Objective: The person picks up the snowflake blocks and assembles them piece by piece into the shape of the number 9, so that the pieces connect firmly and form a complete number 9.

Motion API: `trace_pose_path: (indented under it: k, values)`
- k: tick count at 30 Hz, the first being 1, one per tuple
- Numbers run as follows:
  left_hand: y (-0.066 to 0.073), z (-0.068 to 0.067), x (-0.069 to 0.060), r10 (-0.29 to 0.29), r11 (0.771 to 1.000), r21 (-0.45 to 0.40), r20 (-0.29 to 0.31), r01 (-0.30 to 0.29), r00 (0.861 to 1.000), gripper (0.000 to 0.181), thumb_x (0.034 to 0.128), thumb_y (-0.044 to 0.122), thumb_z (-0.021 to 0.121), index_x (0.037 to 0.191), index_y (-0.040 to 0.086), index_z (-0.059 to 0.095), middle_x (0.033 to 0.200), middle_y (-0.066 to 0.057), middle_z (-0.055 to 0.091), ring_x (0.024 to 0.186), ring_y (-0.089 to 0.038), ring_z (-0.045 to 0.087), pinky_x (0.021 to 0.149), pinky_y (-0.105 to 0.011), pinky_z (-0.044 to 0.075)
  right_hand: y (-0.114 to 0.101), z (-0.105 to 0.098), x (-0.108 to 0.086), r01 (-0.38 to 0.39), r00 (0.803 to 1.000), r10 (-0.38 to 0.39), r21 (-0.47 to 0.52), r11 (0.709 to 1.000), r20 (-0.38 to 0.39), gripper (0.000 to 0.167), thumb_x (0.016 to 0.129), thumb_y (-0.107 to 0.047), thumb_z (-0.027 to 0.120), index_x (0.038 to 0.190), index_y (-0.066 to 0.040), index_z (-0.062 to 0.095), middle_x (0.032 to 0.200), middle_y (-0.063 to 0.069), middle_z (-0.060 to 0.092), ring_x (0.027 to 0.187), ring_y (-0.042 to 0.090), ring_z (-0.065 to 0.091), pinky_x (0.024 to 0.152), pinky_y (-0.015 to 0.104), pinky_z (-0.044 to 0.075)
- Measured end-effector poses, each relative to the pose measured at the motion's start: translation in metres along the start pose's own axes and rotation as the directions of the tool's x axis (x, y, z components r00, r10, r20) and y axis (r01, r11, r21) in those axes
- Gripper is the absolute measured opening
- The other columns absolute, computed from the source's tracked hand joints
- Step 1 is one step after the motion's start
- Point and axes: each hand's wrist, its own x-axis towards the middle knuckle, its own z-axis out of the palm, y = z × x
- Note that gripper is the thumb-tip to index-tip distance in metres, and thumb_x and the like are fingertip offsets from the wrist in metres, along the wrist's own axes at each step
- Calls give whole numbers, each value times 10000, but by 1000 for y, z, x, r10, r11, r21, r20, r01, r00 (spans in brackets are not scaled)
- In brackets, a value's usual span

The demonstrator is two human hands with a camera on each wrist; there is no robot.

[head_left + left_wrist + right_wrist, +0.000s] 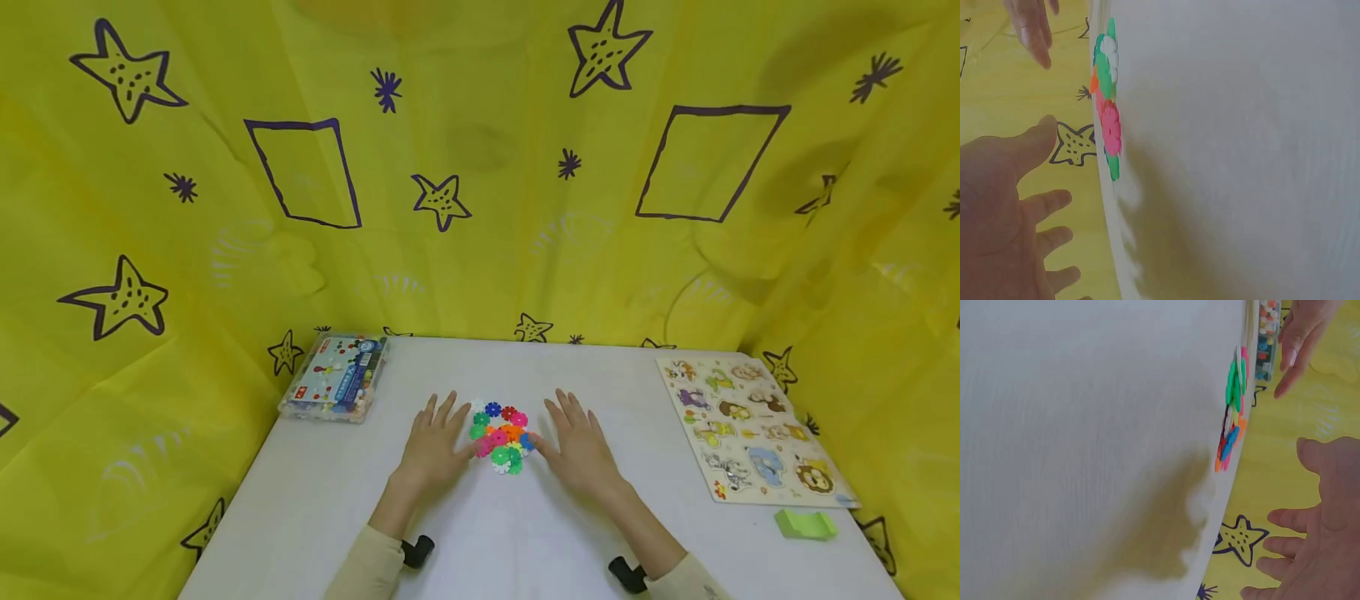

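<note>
Small flower-shaped plastic discs (pixel 499 455) in pink, green, orange, blue, red and white lie in a loose pile mid-table. To the left of the pile my left hand (pixel 435 446) spreads its fingers, palm down, with nothing held. On the other side my right hand (pixel 579 450) is spread in the same way, its thumb near a blue disc (pixel 527 442). Both wrist views show the hands above the table with a shadow beneath. In the left wrist view a pink disc (pixel 1111 128) is nearest; whether either thumb touches a disc I cannot tell.
A clear plastic box (pixel 335 379) of small coloured pieces stands at the back left. An animal puzzle board (pixel 757 432) lies at the right, with a light green block (pixel 806 525) in front of it. Yellow patterned cloth (pixel 480 275) surrounds the white table (pixel 480 546).
</note>
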Motion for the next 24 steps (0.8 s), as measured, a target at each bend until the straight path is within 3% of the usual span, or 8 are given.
trace_pose_path:
  k: [5,10,15,21,24]
  values:
    - [1,5,3,46,994,-93,-43,-50,998,857,956,399,749,1637,116,312,1670,-136,316,1548,-406,237,1224,-585,253,-8,7,1,-31,999,29,89,996,25,660,982,-413,723,1473,-9,545,1552,230,470,1450,430,419,1182,610,322]
    - [1,10,11,57,983,-170,-96,-73,994,649,904,226,815,1481,118,539,1446,-91,518,1337,-311,462,1094,-492,459,-13,12,8,-31,1000,31,132,991,2,520,952,-318,782,1342,2,659,1345,205,625,1265,402,574,1075,549,469]
    - [4,15,16,33,971,-235,-70,-49,997,415,895,180,834,1268,82,681,1219,-50,583,1130,-237,537,956,-420,538,-16,17,15,-32,999,32,130,991,5,441,915,-231,825,1249,30,704,1165,179,669,1070,342,638,961,497,542]
    - [8,22,19,21,968,-249,-32,-28,999,316,893,184,840,1160,79,706,1079,-18,584,991,-190,561,891,-388,540,-17,20,18,-78,997,77,117,990,16,299,885,-177,840,1111,5,767,1005,122,662,899,260,620,816,450,566]
    - [9,23,19,18,955,-294,-12,-21,1000,268,900,149,829,1121,85,692,1008,7,571,904,-163,553,822,-343,533,-16,20,17,-108,994,106,133,985,22,187,877,-167,845,1007,-46,787,936,72,638,835,214,586,740,408,543]
